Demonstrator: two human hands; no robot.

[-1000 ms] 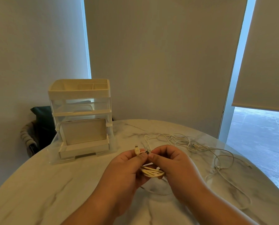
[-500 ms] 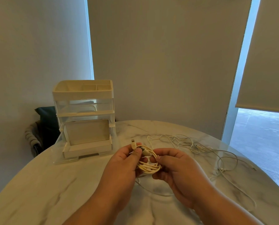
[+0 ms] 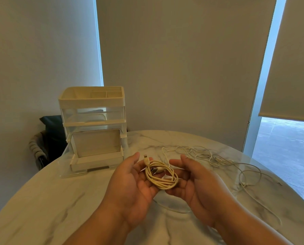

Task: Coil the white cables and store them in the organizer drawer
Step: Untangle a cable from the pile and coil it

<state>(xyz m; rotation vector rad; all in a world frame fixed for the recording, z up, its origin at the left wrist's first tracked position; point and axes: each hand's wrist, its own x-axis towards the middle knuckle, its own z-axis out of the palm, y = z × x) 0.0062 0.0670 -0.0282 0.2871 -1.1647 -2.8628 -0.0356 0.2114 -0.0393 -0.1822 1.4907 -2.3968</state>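
Head view: the left hand (image 3: 130,179) and right hand (image 3: 197,181) lie palm-up and loosely open, side by side. They cradle the coiled cable (image 3: 161,175) across their fingers, likely so its loops hold shape. The organizer's (image 3: 92,106) bottom drawer (image 3: 96,160) stands pulled out, seemingly to receive it. Loose cables (image 3: 218,158) sprawl uncoiled on the table (image 3: 41,200) to the right.

Desk (image 3: 41,209): polished marble-look top, glossy, pale with grey veining.
Organizer (image 3: 92,114): clear glossy plastic walls, opaque cream plastic trays; drawer (image 3: 96,160) the same cream plastic, smooth.
Coiled cable (image 3: 161,177): smooth off-white plastic sheath, slight sheen.
Roller blind (image 3: 293,59): matt, flat-looking cloth.
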